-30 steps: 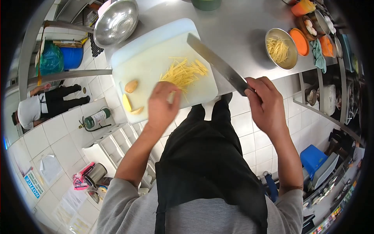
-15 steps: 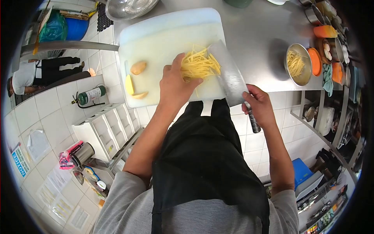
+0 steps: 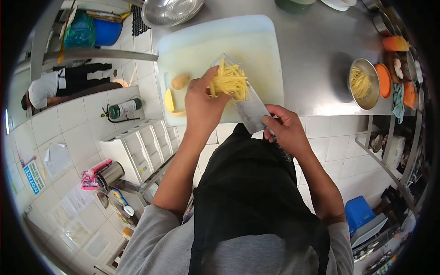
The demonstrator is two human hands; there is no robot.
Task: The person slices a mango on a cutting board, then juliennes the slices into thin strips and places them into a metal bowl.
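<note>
My right hand (image 3: 288,132) grips the handle of a broad cleaver (image 3: 253,113), its blade tilted across the white cutting board (image 3: 266,41). A heap of thin yellow potato strips (image 3: 230,81) lies on the blade. My left hand (image 3: 201,103) cups the heap from the left, thumb and fingers curled round it. Left of that hand, a rounded potato piece (image 3: 180,81) and a cut potato wedge (image 3: 169,100) rest on the board. A third piece (image 3: 179,113) is partly hidden behind my left wrist.
A metal bowl (image 3: 376,89) of similar strips stands right on the steel counter (image 3: 316,68), beside an orange lid (image 3: 383,80) and a green cloth (image 3: 398,101). A colander (image 3: 172,11) sits behind the board. Another person (image 3: 48,89) is at far left.
The cleaver has slid leftward under the strips, which now sit on its blade instead of beside it. My left hand still cups them. The whole view has shifted slightly.
</note>
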